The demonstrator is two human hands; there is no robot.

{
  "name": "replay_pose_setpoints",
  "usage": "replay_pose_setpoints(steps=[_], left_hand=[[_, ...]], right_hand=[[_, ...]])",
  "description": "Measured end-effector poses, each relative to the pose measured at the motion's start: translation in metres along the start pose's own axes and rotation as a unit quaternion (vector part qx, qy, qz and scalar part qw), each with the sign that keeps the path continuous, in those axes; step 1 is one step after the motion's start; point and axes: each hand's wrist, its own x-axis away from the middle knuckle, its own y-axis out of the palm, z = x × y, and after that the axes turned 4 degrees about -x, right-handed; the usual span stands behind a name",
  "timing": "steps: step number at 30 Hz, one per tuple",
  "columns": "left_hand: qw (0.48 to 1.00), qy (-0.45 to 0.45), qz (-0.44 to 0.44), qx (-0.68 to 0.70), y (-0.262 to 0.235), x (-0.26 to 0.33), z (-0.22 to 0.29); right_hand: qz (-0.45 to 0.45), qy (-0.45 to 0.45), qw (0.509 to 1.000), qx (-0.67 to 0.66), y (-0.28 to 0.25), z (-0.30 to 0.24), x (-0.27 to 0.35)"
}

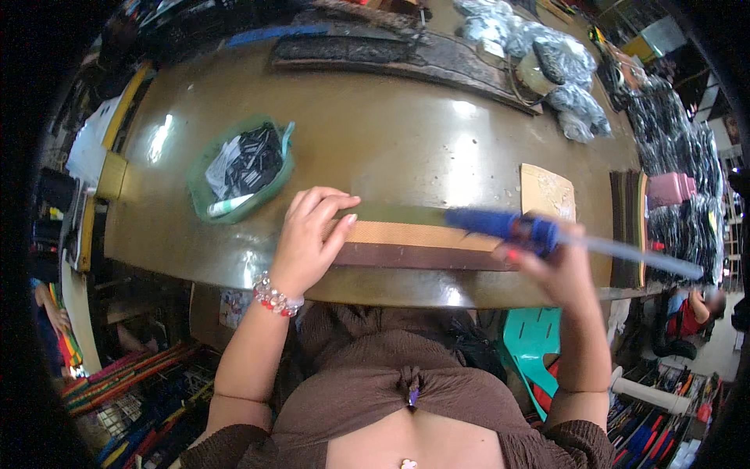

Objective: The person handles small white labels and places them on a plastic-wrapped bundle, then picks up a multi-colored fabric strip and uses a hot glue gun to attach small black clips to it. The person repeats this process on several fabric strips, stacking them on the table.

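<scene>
A striped strip of green, tan and brown material (pixel 414 234) lies along the table's near edge. My left hand (pixel 316 230) rests on its left end, fingers stretched out with the thumb apart, holding nothing. Above the strip's right end, my right hand (pixel 551 254) is closed round a blue glue gun (pixel 500 224), smeared by motion. The gun's front points left over the strip. From its back a long translucent glue stick (pixel 644 254) sticks out to the right.
A green basin (pixel 273 184) with small black pieces stands left. A stained cardboard piece (pixel 547 191) and stacked striped strips (pixel 629 230) lie right. Plastic-wrapped bundles (pixel 539 59) and a dark long board (pixel 414 66) line the back. A green chair (pixel 527 344) stands below the edge.
</scene>
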Motion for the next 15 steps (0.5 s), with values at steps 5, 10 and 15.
replay_pose_setpoints(steps=[5,10,15], left_hand=[[1.000,0.000,-0.003,0.027,0.001,0.001,-0.004],[0.999,0.005,0.004,0.045,0.002,0.001,-0.008],[0.999,0.006,0.003,0.048,0.002,0.002,-0.009]], right_hand=[[-0.061,-0.088,0.988,0.111,0.048,-0.021,-0.001],[-0.054,-0.093,0.982,0.158,0.062,-0.022,-0.002],[-0.063,-0.091,0.972,0.207,0.066,-0.031,-0.004]])
